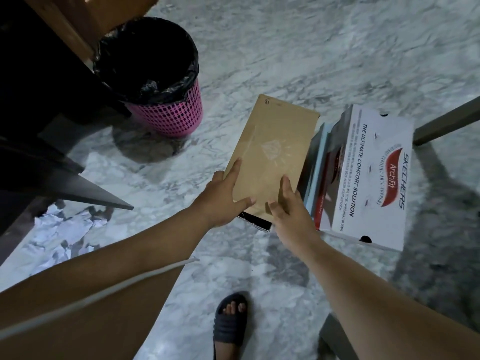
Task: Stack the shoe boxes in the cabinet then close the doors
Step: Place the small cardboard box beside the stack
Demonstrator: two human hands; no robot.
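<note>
While both hands, left hand, right hand, grip brown box, white box reads "SKECHERS ArchFit"

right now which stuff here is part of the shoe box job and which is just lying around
Part of the job:
- brown shoe box, held by the left hand and right hand
- white Skechers box standing beside it
- boxes between those two
- dark cabinet door

Just lying about:
- pink bin with black liner
- crumpled paper on the floor
- dark sandal on the person's foot
</note>
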